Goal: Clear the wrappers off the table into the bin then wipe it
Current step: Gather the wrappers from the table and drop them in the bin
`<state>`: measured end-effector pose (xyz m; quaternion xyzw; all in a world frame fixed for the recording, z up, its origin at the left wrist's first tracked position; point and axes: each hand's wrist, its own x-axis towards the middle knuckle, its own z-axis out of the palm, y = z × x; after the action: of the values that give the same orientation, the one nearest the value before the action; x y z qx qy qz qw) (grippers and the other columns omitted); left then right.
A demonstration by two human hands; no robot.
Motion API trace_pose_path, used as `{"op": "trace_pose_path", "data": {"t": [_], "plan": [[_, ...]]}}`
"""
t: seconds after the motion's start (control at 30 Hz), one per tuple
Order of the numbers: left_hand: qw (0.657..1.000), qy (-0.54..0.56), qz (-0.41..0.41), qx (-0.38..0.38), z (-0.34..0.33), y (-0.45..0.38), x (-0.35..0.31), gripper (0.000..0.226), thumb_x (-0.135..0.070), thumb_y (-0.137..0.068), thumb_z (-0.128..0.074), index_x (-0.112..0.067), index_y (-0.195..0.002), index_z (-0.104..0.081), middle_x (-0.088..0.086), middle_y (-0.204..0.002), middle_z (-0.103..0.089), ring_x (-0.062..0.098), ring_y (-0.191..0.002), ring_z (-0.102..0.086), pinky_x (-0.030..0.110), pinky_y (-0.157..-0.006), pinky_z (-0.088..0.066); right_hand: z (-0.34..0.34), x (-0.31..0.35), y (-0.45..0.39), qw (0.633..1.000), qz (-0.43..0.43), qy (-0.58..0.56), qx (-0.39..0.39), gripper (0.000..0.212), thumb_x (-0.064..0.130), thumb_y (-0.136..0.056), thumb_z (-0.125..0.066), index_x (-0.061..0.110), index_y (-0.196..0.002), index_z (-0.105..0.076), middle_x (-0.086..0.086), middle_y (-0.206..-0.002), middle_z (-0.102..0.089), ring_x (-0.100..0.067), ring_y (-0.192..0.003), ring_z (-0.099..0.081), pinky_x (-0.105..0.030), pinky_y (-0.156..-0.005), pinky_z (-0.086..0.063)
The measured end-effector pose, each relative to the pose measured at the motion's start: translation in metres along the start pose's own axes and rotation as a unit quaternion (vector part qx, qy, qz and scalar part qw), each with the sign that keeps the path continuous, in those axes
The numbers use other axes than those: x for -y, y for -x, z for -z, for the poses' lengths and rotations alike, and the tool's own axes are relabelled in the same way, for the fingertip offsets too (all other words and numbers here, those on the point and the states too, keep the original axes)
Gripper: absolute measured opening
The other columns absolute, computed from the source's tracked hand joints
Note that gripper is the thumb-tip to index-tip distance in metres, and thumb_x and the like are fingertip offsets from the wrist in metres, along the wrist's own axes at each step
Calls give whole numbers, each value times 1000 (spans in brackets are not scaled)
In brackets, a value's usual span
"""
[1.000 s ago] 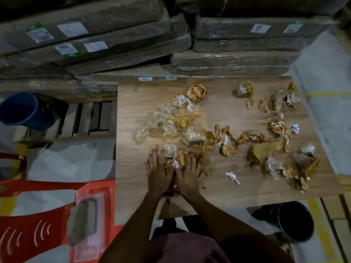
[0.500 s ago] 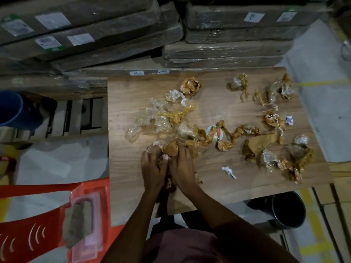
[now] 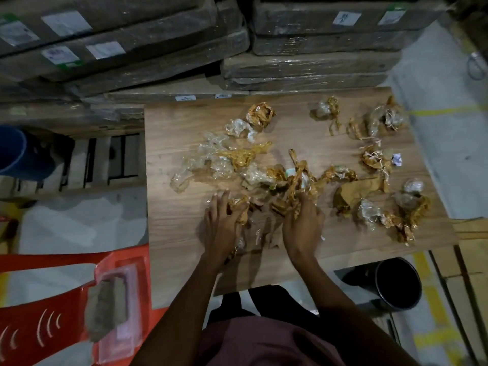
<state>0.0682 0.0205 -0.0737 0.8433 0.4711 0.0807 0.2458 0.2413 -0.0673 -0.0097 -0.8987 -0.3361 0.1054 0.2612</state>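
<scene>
Several crumpled brown and clear wrappers (image 3: 245, 157) lie scattered over the wooden table (image 3: 174, 233). My left hand (image 3: 220, 225) lies flat with straight fingers on a small heap of wrappers (image 3: 239, 206) near the table's front. My right hand (image 3: 301, 225) grips a bunch of brown wrappers (image 3: 295, 180) beside it, strands sticking up above the fingers. More wrappers (image 3: 412, 210) sit at the right side and the far right corner (image 3: 383, 120). A black bin (image 3: 396, 283) stands on the floor under the table's front right corner. A grey cloth (image 3: 104, 313) lies on a red chair (image 3: 39, 326).
Wrapped flat boxes (image 3: 303, 67) are stacked right behind the table. A blue bucket (image 3: 13, 154) stands at the left beside a wooden pallet (image 3: 100, 159). The red chair sits close to the table's front left corner. Grey floor lies to the right.
My hands have parted. The right hand moved right and took hold of a bunch of brown wrappers; the left stays on the near heap. The small white scrap is now hidden.
</scene>
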Motion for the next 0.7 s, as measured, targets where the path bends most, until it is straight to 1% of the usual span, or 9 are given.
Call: {"op": "trace_pose_path", "data": {"t": [0.07, 0.13, 0.2, 0.27, 0.33, 0.43, 0.5, 0.57, 0.7], "plan": [[1000, 26, 7, 11, 0, 0, 5, 58, -18, -89, -54, -38, -144, -51, 8, -166, -23, 41, -152, -17, 65, -114, -30, -12, -3, 19, 998, -36, -42, -12, 49, 24, -94, -54, 14, -142, -50, -12, -133, -59, -34, -124, -47, -49, -100, -45], [998, 65, -9, 16, 0, 3, 13, 59, -34, -88, -40, -35, -146, -51, 7, -168, -20, 39, -154, -12, 63, -117, -25, -27, -9, 41, 990, -91, -104, -2, 52, 31, -95, -52, 13, -143, -45, -15, -134, -53, -35, -125, -47, -47, -103, -43], [993, 106, -48, 8, 0, 7, 19, 66, -58, -91, -30, -32, -149, -49, 7, -170, -14, 37, -156, -6, 54, -122, -15, -41, -12, 58, 971, -130, -193, 52, 54, 37, -101, -51, 13, -148, -38, -14, -142, -45, -35, -133, -44, -41, -108, -39], [989, 131, -67, 2, 1, 10, 22, 73, -70, -92, -27, -32, -152, -45, 7, -170, -12, 36, -157, -3, 49, -122, -11, -52, -13, 68, 964, -115, -220, 96, 66, 48, -101, -48, 11, -153, -34, -14, -153, -40, -32, -144, -36, -38, -117, -29], [989, 126, -71, -7, 4, 16, 21, 67, -63, -94, -37, -32, -152, -43, 6, -169, -15, 34, -157, -4, 52, -125, -12, -62, -14, 70, 975, -51, -183, 113, 74, 59, -98, -39, 16, -158, -27, -9, -163, -30, -25, -153, -23, -47, -125, -18], [992, 103, -60, -31, 3, 26, 20, 60, -56, -96, -41, -28, -148, -50, 7, -166, -25, 32, -156, -11, 44, -125, -11, -72, -15, 58, 984, 50, -96, 142, 76, 64, -98, -29, 26, -162, -14, 0, -172, -6, -16, -158, 0, -47, -126, -2], [994, 86, -47, -38, 1, 29, 22, 56, -53, -98, -39, -25, -143, -55, 11, -160, -35, 33, -154, -18, 44, -125, -15, -76, -12, 44, 980, 79, -65, 169, 77, 67, -98, -25, 28, -163, -10, 5, -173, 4, -15, -158, 7, -47, -125, 3], [996, 67, -50, -36, -4, 26, 26, 54, -50, -101, -32, -20, -138, -59, 14, -151, -46, 36, -150, -27, 49, -124, -18, -79, -6, 25, 974, 110, -62, 190, 75, 65, -99, -26, 31, -163, -8, 7, -173, 5, -15, -158, 8, -47, -124, 4], [993, 87, -29, -69, -11, 22, 23, 52, -42, -105, -29, -12, -127, -64, 16, -142, -54, 37, -146, -34, 49, -124, -20, -88, 11, 9, 948, 141, -106, 266, 63, 54, -102, -28, 30, -161, -24, 6, -170, -18, -10, -158, 0, -49, -127, 3]]}}
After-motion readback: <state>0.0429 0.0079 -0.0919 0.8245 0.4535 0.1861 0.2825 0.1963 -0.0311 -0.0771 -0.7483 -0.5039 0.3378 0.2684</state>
